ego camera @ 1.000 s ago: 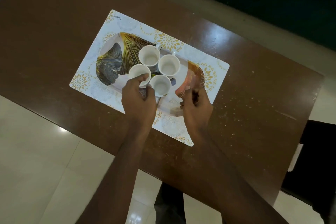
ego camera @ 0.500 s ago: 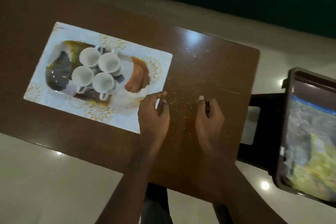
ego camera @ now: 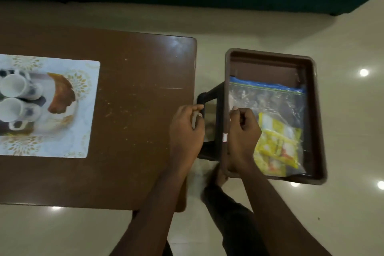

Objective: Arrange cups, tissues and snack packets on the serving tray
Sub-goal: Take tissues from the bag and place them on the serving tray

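Table (ego camera: 135, 89) edge: left hand (ego camera: 186, 131); right hand (ego camera: 243, 131) above tub (ego camera: 270, 54).

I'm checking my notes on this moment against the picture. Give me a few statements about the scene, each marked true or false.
1. The yellow snack packets lie inside a clear zip bag in the brown bin. True.
2. The brown bin stands on the table. False: it sits past the right end of the table, above a dark stool.
3. The white cups stand on the serving tray. True.
4. The right hand is over the white cups. False: it is over the brown bin's left rim and the zip bag.
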